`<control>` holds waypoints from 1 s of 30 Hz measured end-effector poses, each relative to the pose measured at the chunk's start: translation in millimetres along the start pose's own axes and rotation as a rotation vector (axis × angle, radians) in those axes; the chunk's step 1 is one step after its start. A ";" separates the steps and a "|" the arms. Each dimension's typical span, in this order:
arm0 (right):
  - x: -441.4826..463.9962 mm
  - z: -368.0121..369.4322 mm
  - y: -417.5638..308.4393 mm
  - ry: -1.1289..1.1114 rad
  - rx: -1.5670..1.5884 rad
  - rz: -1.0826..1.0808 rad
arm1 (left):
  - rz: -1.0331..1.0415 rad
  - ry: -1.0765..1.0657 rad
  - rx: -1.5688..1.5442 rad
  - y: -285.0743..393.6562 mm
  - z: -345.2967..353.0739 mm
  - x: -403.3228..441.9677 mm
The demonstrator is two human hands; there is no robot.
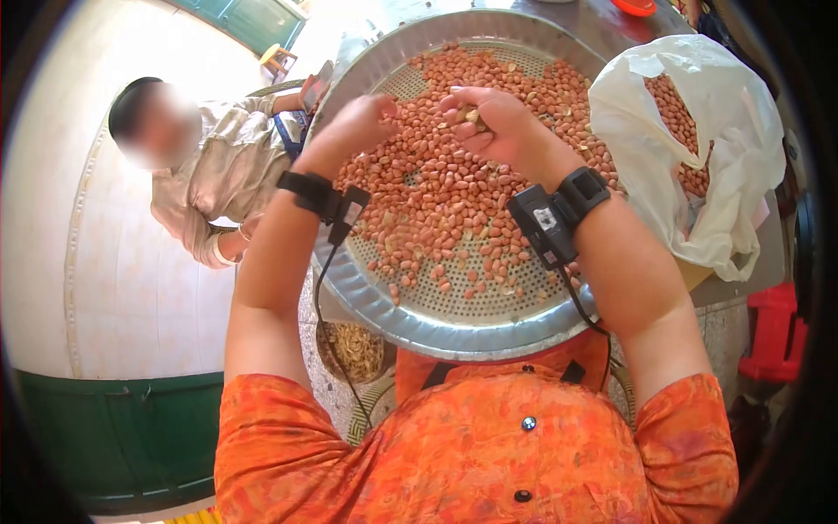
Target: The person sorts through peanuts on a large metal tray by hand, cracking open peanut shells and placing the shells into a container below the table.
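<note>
A large round metal tray (454,336) with a perforated bottom holds many reddish shelled peanuts (445,188) and some pale bits of shell. My left hand (365,122) is over the tray's upper left part, its fingers curled; whatever they may hold is too small to make out. To its right, my right hand (489,122) is partly closed around several pale brownish pieces, which look like shells or peanuts, with the palm turned up. The two hands are apart, both above the peanuts. Each wrist wears a black strap with a small device and a cable.
A white plastic bag (742,131) with more peanuts stands right of the tray. Below the tray's left edge is a basket of shells (358,349). Another person (231,157) sits at the left. A red stool (772,336) is at the right, a red dish (635,7) at the top.
</note>
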State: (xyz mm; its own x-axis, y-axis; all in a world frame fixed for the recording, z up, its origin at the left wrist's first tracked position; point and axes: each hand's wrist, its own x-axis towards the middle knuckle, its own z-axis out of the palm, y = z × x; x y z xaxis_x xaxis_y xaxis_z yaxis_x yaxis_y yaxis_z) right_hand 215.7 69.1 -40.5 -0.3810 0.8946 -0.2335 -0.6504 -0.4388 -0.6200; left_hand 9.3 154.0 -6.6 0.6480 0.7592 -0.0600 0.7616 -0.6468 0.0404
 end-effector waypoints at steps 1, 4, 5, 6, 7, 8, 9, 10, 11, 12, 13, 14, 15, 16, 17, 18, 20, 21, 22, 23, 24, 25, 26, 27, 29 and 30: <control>-1.9 1.7 -1.5 -0.003 -0.019 -0.039 | -0.097 -0.019 -0.006 2.6 11.0 -5.6; -8.2 5.6 -6.3 0.089 -0.103 -0.189 | -0.257 -0.063 -0.331 50.7 20.0 -27.5; -10.0 4.8 -7.9 0.091 -0.100 -0.185 | -0.113 -0.048 -0.261 67.7 19.9 -37.0; -11.2 3.7 -10.3 0.092 -0.029 -0.180 | 0.026 -0.031 -0.191 80.7 19.7 -47.4; -10.5 2.8 -13.1 0.091 0.038 -0.177 | 0.118 -0.082 -0.323 90.6 20.8 -57.6; -7.8 0.5 -14.3 0.087 0.035 -0.175 | 0.213 -0.133 -0.455 97.8 20.1 -66.0; -4.0 -3.5 -14.2 0.114 0.100 -0.158 | 0.210 -0.131 -0.455 104.3 12.3 -73.3; -4.1 -2.5 -14.3 0.141 0.165 -0.142 | 0.339 -0.237 -0.464 110.3 0.9 -79.7; -4.9 -2.3 -15.1 0.140 0.165 -0.141 | 0.468 -0.344 -0.472 111.5 -6.2 -83.9; -10.0 4.2 -16.7 0.180 0.162 -0.142 | 0.464 -0.346 -0.474 103.7 -10.9 -85.1; -12.8 7.8 -16.2 0.219 0.159 -0.142 | 0.333 -0.448 -0.454 89.4 -18.4 -83.4; -12.1 6.9 -15.4 0.217 0.161 -0.137 | 0.203 -0.547 -0.430 74.5 -25.9 -79.7; -10.7 5.3 -16.0 0.214 0.147 -0.133 | 0.011 -0.446 -0.202 58.4 -28.0 -73.4; -10.1 4.7 -15.2 0.212 0.133 -0.128 | -0.177 -0.341 0.027 38.4 -25.9 -66.6; -11.6 6.8 -14.1 0.210 0.136 -0.123 | -0.214 -0.195 0.098 11.0 -19.9 -61.5; -14.3 9.9 -14.0 0.185 0.089 -0.137 | -0.249 -0.048 0.167 -15.1 -10.2 -58.1; -13.4 8.7 -13.8 0.160 0.041 -0.153 | -0.232 0.048 0.177 -50.0 11.1 -51.3; -10.1 5.3 -13.8 0.110 0.061 -0.136 | -0.213 0.146 0.185 -50.5 11.1 -51.7; -7.2 1.8 -13.7 0.059 0.081 -0.122 | -0.214 0.150 0.185 -49.4 12.8 -49.5; -4.9 -2.3 -13.1 0.058 0.078 -0.125 | -0.330 0.033 0.001 -45.6 17.4 -44.4; -5.6 -1.8 -13.5 0.059 0.064 -0.134 | -0.442 -0.084 -0.186 -37.0 18.4 -40.6; -6.0 -1.2 -14.3 0.060 0.049 -0.143 | -0.526 -0.108 -0.361 -29.8 17.9 -39.0; -6.5 -1.3 -14.4 0.061 0.047 -0.144 | -0.525 -0.106 -0.362 -21.6 19.6 -39.1; -9.8 2.5 -14.4 0.103 0.039 -0.165 | -0.489 -0.192 -0.406 -3.0 14.6 -43.3; -9.8 5.2 -15.1 0.143 0.031 -0.186 | -0.489 -0.286 -0.617 38.3 4.3 -51.2; -8.6 4.6 -15.0 0.145 0.049 -0.174 | -0.527 -0.293 -0.786 57.1 4.5 -57.1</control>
State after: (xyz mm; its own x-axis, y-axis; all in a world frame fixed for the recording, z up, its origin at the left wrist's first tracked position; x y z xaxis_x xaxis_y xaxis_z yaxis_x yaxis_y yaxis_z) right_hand 225.7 67.6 -25.8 -0.1639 0.9584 -0.2336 -0.7307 -0.2770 -0.6239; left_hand 15.8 73.4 -5.3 0.2784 0.8195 -0.5009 0.8092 0.0807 0.5819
